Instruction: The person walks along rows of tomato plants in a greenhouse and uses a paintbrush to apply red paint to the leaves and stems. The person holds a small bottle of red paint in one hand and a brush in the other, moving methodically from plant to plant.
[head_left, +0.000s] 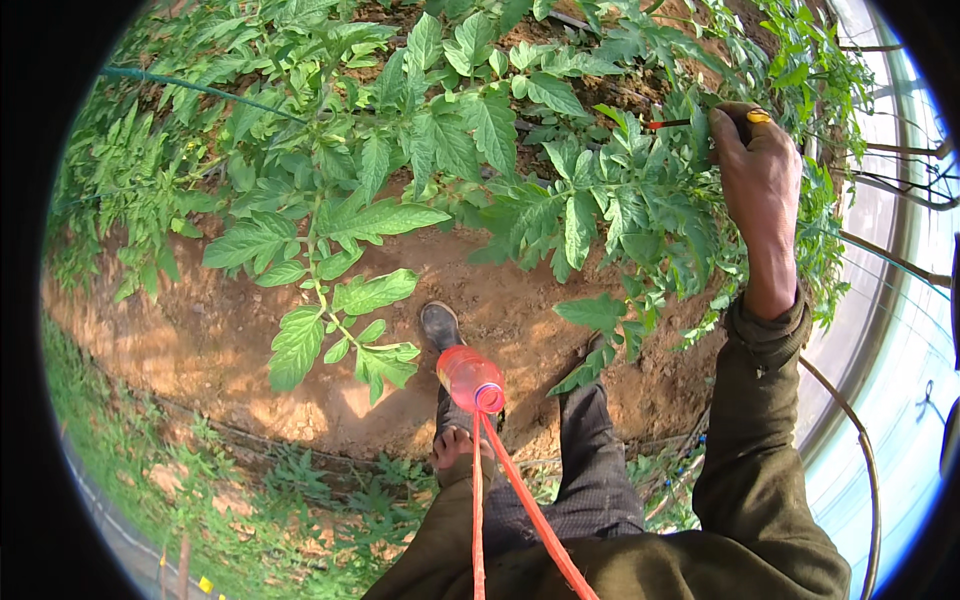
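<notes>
My right hand (757, 161) is raised among tomato leaves at the upper right. Its fingers pinch a thin dark stick with a red end (666, 124), perhaps a small brush; the red end points left into the foliage. Something yellow (759, 115) shows at my knuckles. A clear plastic bottle tinted red (469, 379), its mouth uncapped, hangs in front of me on a red plastic cord (525, 495). Low behind the bottle and cord, my left hand (454, 446) rests near my leg, partly hidden, so its grip is unclear.
Tomato plants (450, 112) fill the far side, and one leafy stem (322, 292) leans over the dirt path (240, 337). A green string (202, 91) crosses the upper left. Plastic sheeting (885, 337) and a bent pole (862, 442) stand at the right.
</notes>
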